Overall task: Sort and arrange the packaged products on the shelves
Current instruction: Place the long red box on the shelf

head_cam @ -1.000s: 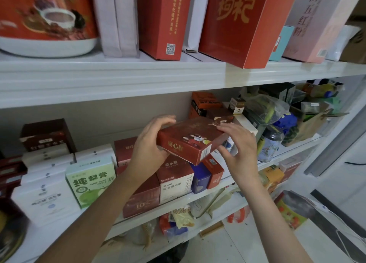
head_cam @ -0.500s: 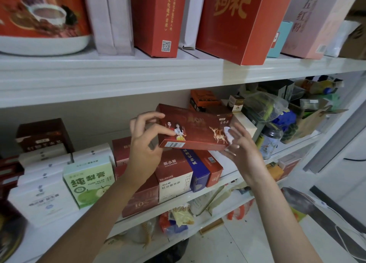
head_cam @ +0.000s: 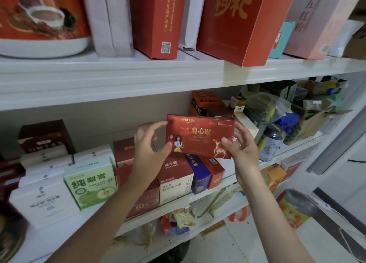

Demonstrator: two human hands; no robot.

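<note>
Head view: a red box (head_cam: 200,138) is held in front of the middle shelf (head_cam: 227,180), just above the standing blue box (head_cam: 198,173). It is gripped at its right end by the right hand (head_cam: 243,149), thumb on the printed face and fingers behind. It is only touched at its left edge by the thumb of the left hand (head_cam: 150,149), whose fingers are loosely spread. The step is judged to be orienting the box before shelving. A free slot and a steady two-handed set-down are called for next. The printed front is turned toward the camera, with the long axis running left to right, nearly level.
</note>
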